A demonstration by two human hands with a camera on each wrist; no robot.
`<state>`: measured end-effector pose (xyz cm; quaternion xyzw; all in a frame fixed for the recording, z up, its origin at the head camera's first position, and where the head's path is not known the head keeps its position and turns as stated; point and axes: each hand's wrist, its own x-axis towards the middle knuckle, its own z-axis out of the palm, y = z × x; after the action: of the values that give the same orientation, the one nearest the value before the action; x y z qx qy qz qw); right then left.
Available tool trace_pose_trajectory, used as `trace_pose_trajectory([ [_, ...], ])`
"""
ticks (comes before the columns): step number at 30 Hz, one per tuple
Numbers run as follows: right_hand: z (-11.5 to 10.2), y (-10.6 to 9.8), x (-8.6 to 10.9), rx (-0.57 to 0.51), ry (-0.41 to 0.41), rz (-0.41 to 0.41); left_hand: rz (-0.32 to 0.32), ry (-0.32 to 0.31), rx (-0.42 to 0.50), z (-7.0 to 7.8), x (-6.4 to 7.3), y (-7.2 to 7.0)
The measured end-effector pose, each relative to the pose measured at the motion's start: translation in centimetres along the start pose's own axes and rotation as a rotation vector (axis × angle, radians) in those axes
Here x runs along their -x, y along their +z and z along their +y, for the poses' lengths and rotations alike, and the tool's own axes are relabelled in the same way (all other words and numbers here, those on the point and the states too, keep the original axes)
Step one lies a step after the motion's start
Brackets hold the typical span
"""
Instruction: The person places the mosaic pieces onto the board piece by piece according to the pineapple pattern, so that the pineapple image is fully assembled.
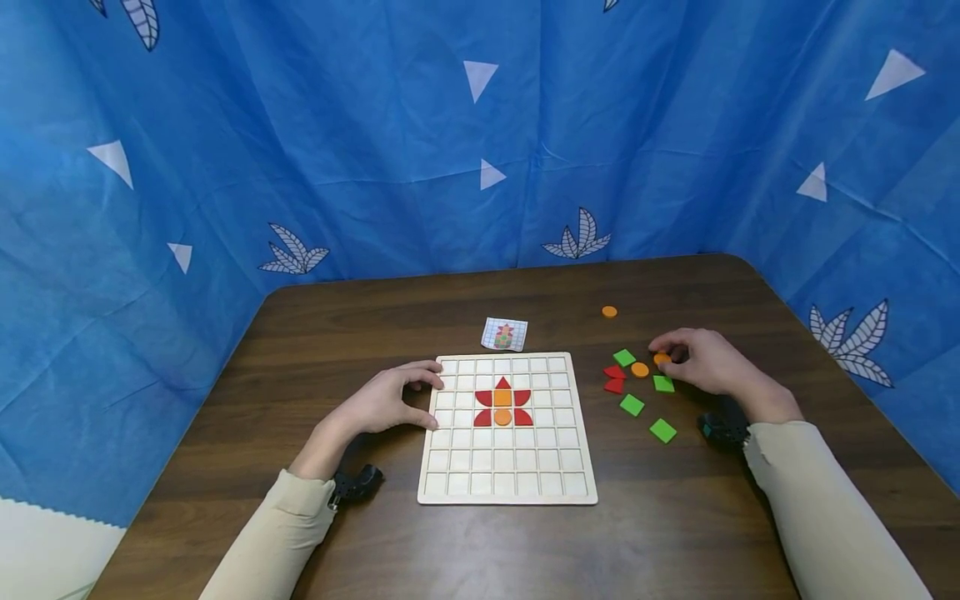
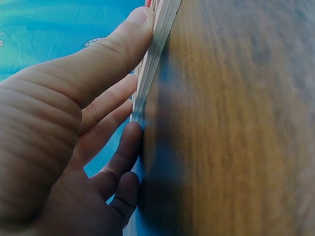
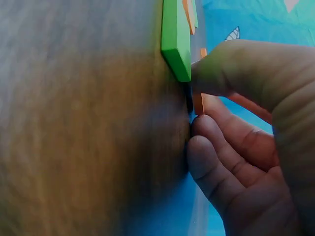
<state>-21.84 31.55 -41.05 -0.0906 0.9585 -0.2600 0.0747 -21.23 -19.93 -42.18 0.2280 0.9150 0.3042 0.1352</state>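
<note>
Orange disc pinched by right hand, between white grid board and right edge of the surface. Loose green squares nearby. Left hand, fingers loosely extended, touches board's left edge. Picture card lies toward surface's far edge.

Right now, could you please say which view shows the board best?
The head view, showing nearly the whole board from above. The left wrist view shows mainly its edge; the right wrist view, none discernible.
</note>
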Motion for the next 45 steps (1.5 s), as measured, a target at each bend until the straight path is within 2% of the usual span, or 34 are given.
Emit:
trace_pose_trajectory([
  [6, -0.4, -0.2, 0.3, -0.048, 0.006, 0.047, 0.0, -0.006, -0.001, 0.0, 0.0, 0.1],
  [15, -3.7, 0.5, 0.2, -0.164, -0.123, 0.118, 0.004, -0.003, -0.006, 0.0, 0.0, 0.0],
  [26, -8.4, 3.1, -0.1, -0.262, -0.223, 0.075, 0.004, -0.001, -0.007, 0.1, 0.1, 0.0],
  [35, -11.7, 4.9, -0.2, -0.341, -0.236, 0.002, 0.003, -0.002, 0.001, 0.2, 0.3, 0.1],
  [45, -14.9, 6.8, 0.0, -0.393, -0.31, -0.039, 0.011, -0.003, -0.005, 0.0, 0.0, 0.0],
])
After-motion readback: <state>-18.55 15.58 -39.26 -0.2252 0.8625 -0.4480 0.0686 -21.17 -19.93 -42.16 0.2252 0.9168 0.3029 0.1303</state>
